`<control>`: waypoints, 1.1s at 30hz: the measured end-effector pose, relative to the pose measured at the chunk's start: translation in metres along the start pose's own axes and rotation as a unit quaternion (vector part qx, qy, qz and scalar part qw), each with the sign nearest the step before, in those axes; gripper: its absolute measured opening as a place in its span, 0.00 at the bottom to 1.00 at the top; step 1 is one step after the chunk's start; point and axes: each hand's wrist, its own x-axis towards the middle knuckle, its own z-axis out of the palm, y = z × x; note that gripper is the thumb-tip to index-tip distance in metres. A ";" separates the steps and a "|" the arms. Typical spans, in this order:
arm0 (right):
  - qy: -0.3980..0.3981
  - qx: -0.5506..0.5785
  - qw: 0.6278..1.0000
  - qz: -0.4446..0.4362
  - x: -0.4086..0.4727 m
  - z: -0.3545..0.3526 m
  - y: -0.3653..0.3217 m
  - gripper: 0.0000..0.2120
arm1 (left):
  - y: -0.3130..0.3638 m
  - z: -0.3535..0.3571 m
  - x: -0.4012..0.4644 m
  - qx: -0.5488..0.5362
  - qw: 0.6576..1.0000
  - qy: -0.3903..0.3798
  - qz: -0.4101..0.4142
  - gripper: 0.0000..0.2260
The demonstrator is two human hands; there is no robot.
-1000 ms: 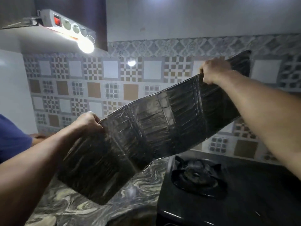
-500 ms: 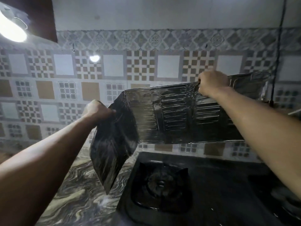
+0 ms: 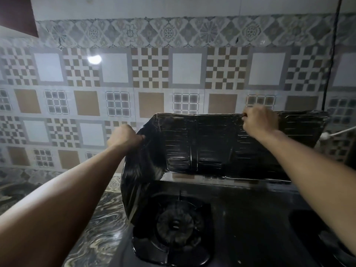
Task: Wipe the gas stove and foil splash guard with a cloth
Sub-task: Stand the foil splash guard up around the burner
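Foil splash guard (image 3: 212,145) | above gas stove (image 3: 240,218) | left hand (image 3: 125,138), right hand (image 3: 260,123) fingers grip top edge

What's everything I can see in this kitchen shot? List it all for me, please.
foil splash guard: one, dark and shiny, held up behind the stove, left panel folded forward
gas stove: one, black, lower right
burner: one clearly seen, black, front left of stove
countertop: one, swirled marble pattern, lower left
wall tiles: many, brown, grey and white patterns, behind
cable: one, black, hanging at right
left hand: grip on the guard's left panel
right hand: grip on the guard's top edge
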 end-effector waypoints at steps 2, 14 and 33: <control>-0.005 0.007 1.000 0.004 -0.004 0.016 0.001 0.04 | 0.000 0.010 0.004 0.019 1.000 -0.003 0.003 0.16; -0.130 0.032 0.991 0.013 -0.022 0.106 -0.013 0.08 | -0.021 0.063 0.030 0.099 0.993 -0.056 -0.026 0.12; -0.191 0.042 0.980 0.019 -0.018 0.143 -0.021 0.10 | -0.031 0.082 0.024 0.026 0.990 -0.116 -0.081 0.32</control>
